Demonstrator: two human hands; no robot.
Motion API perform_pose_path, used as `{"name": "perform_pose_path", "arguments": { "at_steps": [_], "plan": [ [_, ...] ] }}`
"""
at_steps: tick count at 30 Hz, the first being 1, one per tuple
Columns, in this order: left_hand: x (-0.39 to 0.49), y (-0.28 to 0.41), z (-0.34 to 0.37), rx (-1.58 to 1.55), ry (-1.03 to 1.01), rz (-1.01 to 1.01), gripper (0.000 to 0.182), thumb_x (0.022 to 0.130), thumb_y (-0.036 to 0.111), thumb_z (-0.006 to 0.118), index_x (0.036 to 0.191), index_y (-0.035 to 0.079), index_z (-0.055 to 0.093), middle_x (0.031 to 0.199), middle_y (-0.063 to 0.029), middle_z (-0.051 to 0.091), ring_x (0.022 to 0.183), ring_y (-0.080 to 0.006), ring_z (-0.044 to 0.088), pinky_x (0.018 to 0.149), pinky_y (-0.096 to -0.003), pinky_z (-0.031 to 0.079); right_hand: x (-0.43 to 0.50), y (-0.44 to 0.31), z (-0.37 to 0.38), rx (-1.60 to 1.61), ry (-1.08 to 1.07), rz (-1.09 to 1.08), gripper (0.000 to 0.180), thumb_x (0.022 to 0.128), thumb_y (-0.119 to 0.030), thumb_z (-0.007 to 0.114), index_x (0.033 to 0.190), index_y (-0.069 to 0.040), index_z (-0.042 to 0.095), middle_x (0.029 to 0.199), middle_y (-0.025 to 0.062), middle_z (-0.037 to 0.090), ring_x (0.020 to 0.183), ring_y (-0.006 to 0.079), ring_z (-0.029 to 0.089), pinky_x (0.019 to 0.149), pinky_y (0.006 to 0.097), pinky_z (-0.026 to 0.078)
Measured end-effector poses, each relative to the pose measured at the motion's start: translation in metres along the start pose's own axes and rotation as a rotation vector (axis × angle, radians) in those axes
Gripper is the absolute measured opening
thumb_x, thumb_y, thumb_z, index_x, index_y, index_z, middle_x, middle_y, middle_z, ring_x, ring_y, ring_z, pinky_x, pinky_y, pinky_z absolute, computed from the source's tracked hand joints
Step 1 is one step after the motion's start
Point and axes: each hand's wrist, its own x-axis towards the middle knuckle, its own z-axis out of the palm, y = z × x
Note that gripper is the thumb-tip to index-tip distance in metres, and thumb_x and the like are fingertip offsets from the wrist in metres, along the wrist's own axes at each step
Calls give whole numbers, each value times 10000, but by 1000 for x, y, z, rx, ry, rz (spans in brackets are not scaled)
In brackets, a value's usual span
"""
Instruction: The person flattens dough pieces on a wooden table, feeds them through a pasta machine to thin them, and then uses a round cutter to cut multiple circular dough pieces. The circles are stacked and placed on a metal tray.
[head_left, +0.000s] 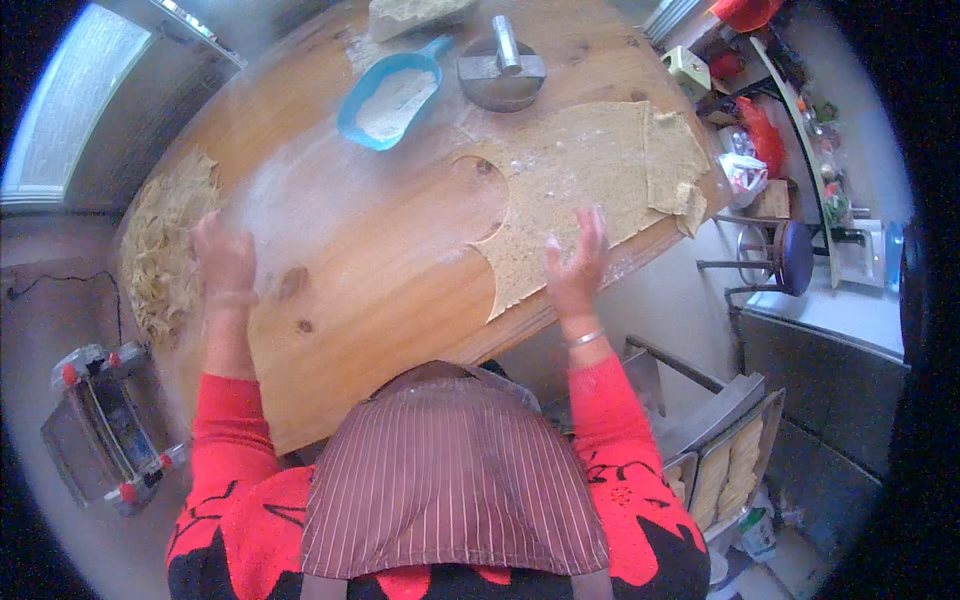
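At the left edge of the wooden table, my left hand (225, 255) is beside a heap of dough scraps (161, 247). It is blurred, and whether its fingers grip anything is unclear. My right hand (579, 259), palm inward with fingers apart, hovers over or just touches a rolled-out sheet of dough (577, 165) and holds nothing. Curved bites mark the left side of that sheet, and its right end is folded over near the table edge. Beyond it stands a round metal dough cutter (501, 75) with a bar handle. A blue scoop (394, 97) filled with flour lies to its left.
Flour dusts the wooden tabletop (360, 285). A block of dough (416, 16) sits at the far edge. Trays of shaped dough (731, 472) stand in a rack at lower right. A round stool (793, 257) is off to the right; a machine with red knobs (112, 427) stands at left.
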Motion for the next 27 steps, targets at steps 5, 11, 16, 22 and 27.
{"name": "perform_pose_path", "arguments": {
  "at_steps": [5,11,16,22,27],
  "plan": [
    [-122,-37,25,0,-217,-437,517,919,285,604,1352,9,542,1498,-246,413,1379,-392,375,1145,-477,285,-42,39,-45,330,-64,542,546,894,-124,661,1378,12,449,1385,186,517,1290,331,509,1053,422,437],
    [-39,-22,21,-272,-396,-433,320,894,207,570,1138,18,657,1151,-207,669,1080,-401,620,949,-480,476,-25,43,-47,1016,106,891,428,925,-137,681,1285,10,503,1184,108,591,1079,184,607,865,341,539],
    [15,237,36,-676,-464,150,279,896,157,617,1147,41,657,1131,-208,669,1070,-365,630,918,-409,503,-7,20,-41,1050,-93,1154,299,923,-230,688,1076,16,613,904,68,671,781,182,678,669,309,554],
    [79,429,56,-384,-606,97,800,885,436,675,1493,41,338,1496,-238,405,1368,-386,413,1140,-491,343,1,12,-15,180,-247,490,238,898,-214,696,924,16,644,885,119,702,794,205,658,699,346,540],
    [101,468,86,-465,-762,-28,360,806,286,700,1087,63,724,1144,-169,693,1062,-315,667,909,-476,538,-6,-3,13,1288,173,918,340,898,-118,696,1184,25,579,1100,123,653,886,269,669,819,393,557]
  ]
}}
